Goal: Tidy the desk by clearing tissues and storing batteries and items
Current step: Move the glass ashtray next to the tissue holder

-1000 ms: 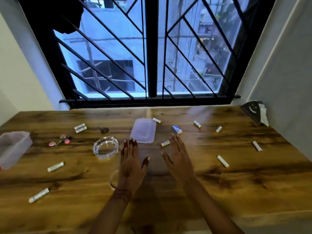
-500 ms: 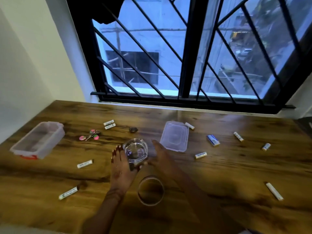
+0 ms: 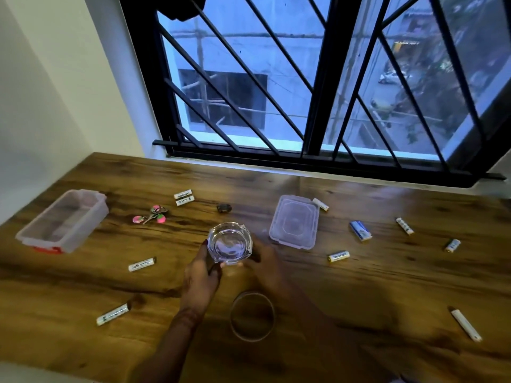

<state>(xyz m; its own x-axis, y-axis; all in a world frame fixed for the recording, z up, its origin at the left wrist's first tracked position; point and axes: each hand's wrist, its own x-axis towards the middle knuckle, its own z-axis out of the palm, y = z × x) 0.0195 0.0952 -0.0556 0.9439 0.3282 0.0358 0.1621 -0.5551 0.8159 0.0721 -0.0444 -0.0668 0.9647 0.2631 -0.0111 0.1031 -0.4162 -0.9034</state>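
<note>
- Both hands have closed in since a second ago: left hand (image 3: 199, 277) and right hand (image 3: 266, 268) now clasp the glass ashtray (image 3: 230, 243) at mid-desk.
- Batteries lie scattered; bare wooden desk (image 3: 359, 294) remains toward the near edge.

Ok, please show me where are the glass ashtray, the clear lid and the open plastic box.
glass ashtray (image 3: 230, 243): head view, middle of its bowl.
clear lid (image 3: 293, 225): head view, centre of its flat top.
open plastic box (image 3: 41, 233): head view, near side wall.
</note>
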